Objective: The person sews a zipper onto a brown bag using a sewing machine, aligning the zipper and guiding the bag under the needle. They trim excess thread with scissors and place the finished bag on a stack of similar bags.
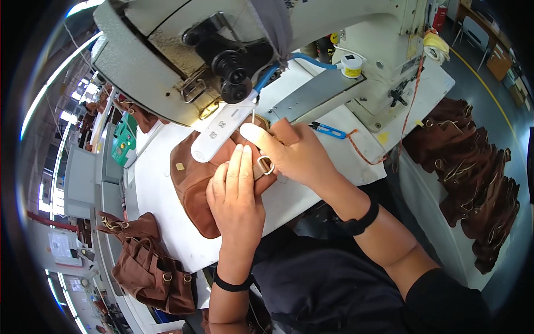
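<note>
A brown leather bag lies on the white table under the head of an industrial sewing machine. My left hand rests on the bag with fingers stretched flat, close to a metal D-ring on a strap tab. My right hand is closed on the bag's edge right by the needle area, a white cover on one fingertip. A brown leather flap sticks up between its fingers. The white lamp partly hides the stitching spot.
Blue thread snips and an orange cord lie right of my hands. A small white container stands on the machine bed. Finished-looking brown bags sit at lower left; a heap of brown leather pieces lies at right.
</note>
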### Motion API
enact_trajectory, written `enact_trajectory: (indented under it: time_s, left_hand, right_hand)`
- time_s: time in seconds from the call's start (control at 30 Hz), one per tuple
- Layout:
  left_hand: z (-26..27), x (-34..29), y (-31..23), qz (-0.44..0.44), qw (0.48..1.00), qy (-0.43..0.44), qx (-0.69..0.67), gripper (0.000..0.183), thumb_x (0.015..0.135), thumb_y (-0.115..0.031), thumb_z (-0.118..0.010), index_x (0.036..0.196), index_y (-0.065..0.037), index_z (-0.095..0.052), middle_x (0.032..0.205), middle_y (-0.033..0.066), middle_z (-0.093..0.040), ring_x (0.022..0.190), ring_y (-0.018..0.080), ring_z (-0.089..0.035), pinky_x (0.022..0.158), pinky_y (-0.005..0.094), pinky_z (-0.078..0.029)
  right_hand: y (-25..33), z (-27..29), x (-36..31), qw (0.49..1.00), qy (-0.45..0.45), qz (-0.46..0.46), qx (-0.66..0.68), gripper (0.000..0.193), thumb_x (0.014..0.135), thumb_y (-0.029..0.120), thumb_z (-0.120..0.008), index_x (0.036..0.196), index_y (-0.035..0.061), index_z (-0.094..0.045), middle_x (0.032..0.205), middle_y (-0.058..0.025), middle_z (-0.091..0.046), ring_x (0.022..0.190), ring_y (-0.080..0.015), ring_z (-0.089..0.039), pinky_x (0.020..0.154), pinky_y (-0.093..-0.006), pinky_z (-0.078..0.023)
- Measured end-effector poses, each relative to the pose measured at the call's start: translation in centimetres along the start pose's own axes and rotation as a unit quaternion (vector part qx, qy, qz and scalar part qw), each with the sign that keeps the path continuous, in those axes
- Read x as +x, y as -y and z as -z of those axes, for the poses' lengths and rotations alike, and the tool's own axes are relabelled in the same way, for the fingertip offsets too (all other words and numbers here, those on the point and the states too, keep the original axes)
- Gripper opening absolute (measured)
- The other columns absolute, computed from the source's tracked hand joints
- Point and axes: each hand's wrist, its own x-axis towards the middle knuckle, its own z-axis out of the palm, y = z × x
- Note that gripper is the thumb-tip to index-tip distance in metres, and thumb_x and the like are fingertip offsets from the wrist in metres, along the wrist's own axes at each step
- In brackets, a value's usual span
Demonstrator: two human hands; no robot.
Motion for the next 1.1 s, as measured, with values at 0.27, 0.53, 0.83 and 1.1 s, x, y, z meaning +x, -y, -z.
enact_trajectory:
  time_s: [0.27, 0.53, 0.83, 1.1]
  left_hand:
    - [-0.3, -0.4, -0.5, 0.016, 1.000, -0.005, 0.003, 0.060, 0.090, -0.010, -0.071, 0.147, -0.004, -0.053, 0.147, 0.0101, -0.058, 0.130, 0.0316, -0.055, 0.109, 0.0426, -0.040]
    - [-0.6, -0.4, -0.8, 0.011, 1.000, -0.004, -0.012, 0.067, 0.087, -0.006, -0.071, 0.150, -0.003, -0.049, 0.150, 0.0133, -0.055, 0.133, 0.0352, -0.051, 0.112, 0.0451, -0.037]
    - [0.2, 0.2, -1.4, 0.008, 0.996, 0.005, -0.091, 0.069, 0.083, -0.021, -0.079, 0.146, -0.005, -0.054, 0.142, 0.0180, -0.054, 0.130, 0.0339, -0.049, 0.111, 0.0483, -0.032]
    - [0.6, 1.9, -0.9, -0.001, 0.996, 0.014, -0.091, 0.042, 0.084, -0.018, -0.082, 0.124, -0.014, -0.071, 0.112, 0.0085, -0.058, 0.108, 0.0271, -0.056, 0.094, 0.0409, -0.041]
  right_hand:
    - [-2.4, -0.3, -3.2, 0.996, 0.009, 0.022, 0.086, 0.026, 0.099, 0.025, -0.065, 0.093, 0.0008, -0.073, 0.073, -0.0078, -0.070, 0.065, -0.0175, -0.062, 0.065, -0.0336, -0.050]
    - [-5.7, 1.5, -4.1, 0.990, 0.059, 0.122, -0.028, 0.024, 0.089, 0.026, -0.078, 0.097, 0.0038, -0.073, 0.094, -0.0088, -0.071, 0.099, -0.0306, -0.065, 0.096, -0.0392, -0.049]
    - [-6.9, 2.8, -3.8, 0.954, 0.202, -0.070, 0.210, 0.018, 0.101, 0.009, -0.060, 0.115, 0.0007, -0.069, 0.108, -0.0018, -0.072, 0.103, -0.0088, -0.064, 0.090, -0.0281, -0.051]
    - [-5.7, 2.6, -3.0, 0.916, 0.228, -0.109, 0.312, 0.032, 0.102, 0.002, -0.048, 0.128, -0.0031, -0.067, 0.117, -0.0075, -0.069, 0.105, -0.0137, -0.066, 0.096, -0.0326, -0.055]
